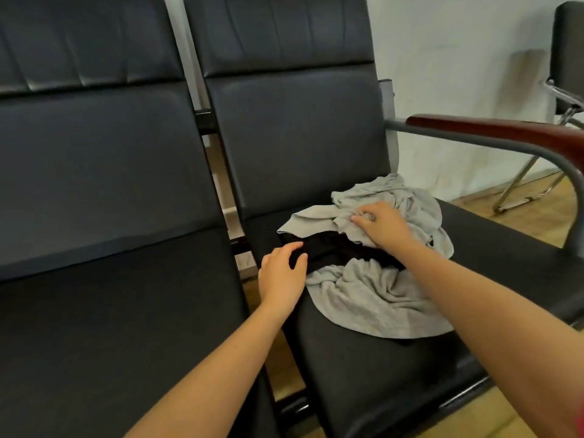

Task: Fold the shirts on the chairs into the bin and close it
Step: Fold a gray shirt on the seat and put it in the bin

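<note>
1. Your right hand (pixel 384 227) pinches the gray shirt (pixel 376 292), heaped over a black shirt (pixel 335 252) on the right chair (pixel 395 374).
2. Your left hand (pixel 281 276), fingers loosely curved, touches the black shirt's near-left end.

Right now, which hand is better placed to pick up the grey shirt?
Probably the right hand: its fingers already pinch a bunched fold of the grey shirt on the chair seat. The left hand sits at the pile's edge by the black shirt, fingers loosely curled, seemingly holding nothing.
</note>
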